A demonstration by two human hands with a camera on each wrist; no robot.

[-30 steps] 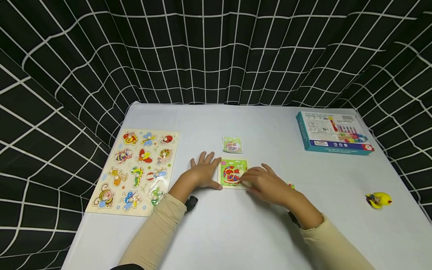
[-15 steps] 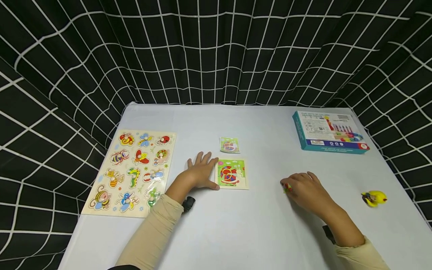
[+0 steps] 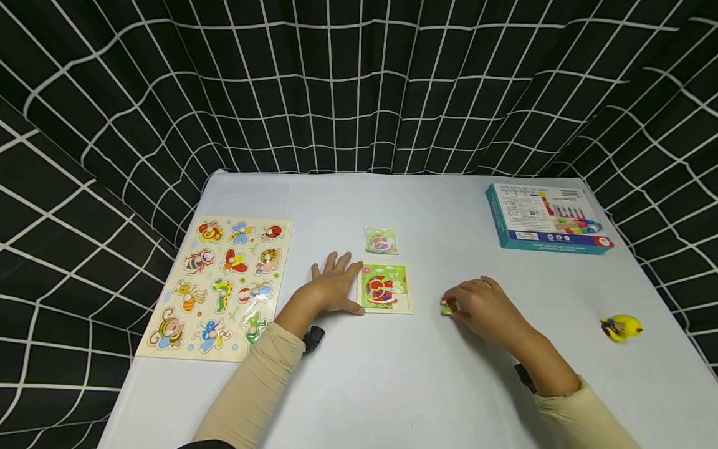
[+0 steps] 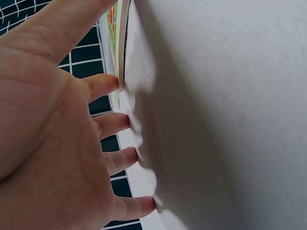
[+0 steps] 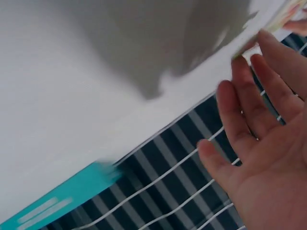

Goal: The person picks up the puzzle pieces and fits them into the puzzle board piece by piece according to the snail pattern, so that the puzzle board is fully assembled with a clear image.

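Observation:
A small square puzzle board point(image 3: 385, 304) with a red snail picture lies on the table, a bare pale patch showing at its lower right. Fingers spread, my left hand point(image 3: 331, 290) rests at the board's left side, thumb and forefinger touching its edge; the left wrist view shows the board's edge point(image 4: 122, 52) beside them. To the right of the board, my right hand point(image 3: 481, 310) pinches a small green and red puzzle piece point(image 3: 448, 307) between thumb and fingertips. In the right wrist view the piece point(image 5: 245, 48) is mostly hidden by the fingers.
A small snail picture card point(image 3: 382, 241) lies behind the board. At the left is a large wooden insect peg puzzle point(image 3: 221, 290). A teal and white box point(image 3: 550, 218) lies at the back right, with a yellow toy duck point(image 3: 622, 328) nearer the right edge.
My right hand left the board, went right to the puzzle piece on the table and took it, then came partway back left with it. The left hand stays at the board.

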